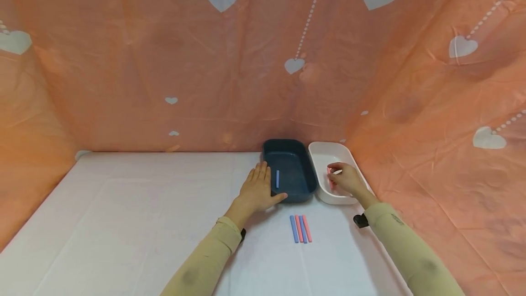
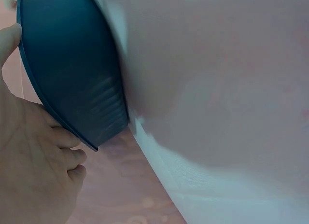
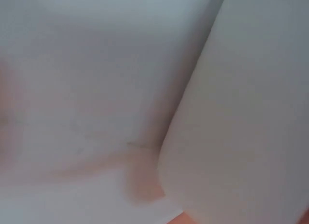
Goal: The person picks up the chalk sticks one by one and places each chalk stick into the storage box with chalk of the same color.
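Observation:
My left hand (image 1: 255, 192) rests on the left and near rim of a dark blue tray (image 1: 293, 161), fingers extended and thumb spread. Up close in the left wrist view, the thumb and fingertips touch the rim of that tray (image 2: 72, 64). One blue stick (image 1: 277, 179) lies inside it. Over the white tray (image 1: 322, 150) to the right, my right hand (image 1: 347, 180) pinches a pink stick (image 1: 330, 179) between thumb and fingers, low within the walls. The right wrist view has the white tray's outer wall (image 3: 236, 113), with the hand hidden.
In front of the trays, two blue sticks (image 1: 293, 229) and two pink sticks (image 1: 307, 229) lie side by side on the white-covered table (image 1: 144, 223). An orange curtain with hearts (image 1: 246, 81) rises behind and at both sides, close to the white tray.

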Tool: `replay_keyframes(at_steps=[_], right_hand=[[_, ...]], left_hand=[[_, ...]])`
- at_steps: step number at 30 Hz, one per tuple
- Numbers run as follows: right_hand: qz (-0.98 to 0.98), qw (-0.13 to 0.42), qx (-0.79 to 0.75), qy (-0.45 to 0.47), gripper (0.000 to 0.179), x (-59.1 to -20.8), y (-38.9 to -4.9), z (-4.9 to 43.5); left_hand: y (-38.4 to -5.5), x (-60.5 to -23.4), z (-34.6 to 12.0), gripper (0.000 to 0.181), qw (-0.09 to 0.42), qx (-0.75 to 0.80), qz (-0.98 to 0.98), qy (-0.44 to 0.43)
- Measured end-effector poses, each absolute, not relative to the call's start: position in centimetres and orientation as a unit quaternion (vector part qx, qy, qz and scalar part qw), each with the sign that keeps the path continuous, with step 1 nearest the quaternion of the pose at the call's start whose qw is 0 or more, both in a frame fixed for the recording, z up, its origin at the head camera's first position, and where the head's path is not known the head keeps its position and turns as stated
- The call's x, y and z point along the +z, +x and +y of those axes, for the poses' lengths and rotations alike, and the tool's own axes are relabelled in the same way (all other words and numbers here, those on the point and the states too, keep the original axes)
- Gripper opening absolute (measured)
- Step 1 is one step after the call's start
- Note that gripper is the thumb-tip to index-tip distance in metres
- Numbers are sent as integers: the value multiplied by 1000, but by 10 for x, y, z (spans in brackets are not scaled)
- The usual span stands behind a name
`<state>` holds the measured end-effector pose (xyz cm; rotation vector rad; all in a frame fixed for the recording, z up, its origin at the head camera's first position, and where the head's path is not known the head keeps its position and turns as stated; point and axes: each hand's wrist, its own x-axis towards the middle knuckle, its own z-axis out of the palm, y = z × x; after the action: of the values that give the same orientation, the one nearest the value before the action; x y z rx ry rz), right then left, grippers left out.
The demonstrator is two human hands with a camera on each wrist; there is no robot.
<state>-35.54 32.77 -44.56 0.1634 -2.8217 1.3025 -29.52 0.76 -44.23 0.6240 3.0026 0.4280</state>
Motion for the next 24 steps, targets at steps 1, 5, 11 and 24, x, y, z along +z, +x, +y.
replay_keyframes(at_steps=[1,5,11,24], right_hand=[[-908,11,416,52,36,-447,-356,327],[-916,5,397,50,35,-450,-360,324],[-933,12,356,56,33,-451,-363,319],[-950,12,297,91,30,-453,-365,309]], left_hand=[[-295,-442,8,106,23,137,970,202],[-295,-444,8,106,21,132,970,202],[-295,-444,8,106,17,133,970,201],[-294,-442,7,106,23,140,969,201]])
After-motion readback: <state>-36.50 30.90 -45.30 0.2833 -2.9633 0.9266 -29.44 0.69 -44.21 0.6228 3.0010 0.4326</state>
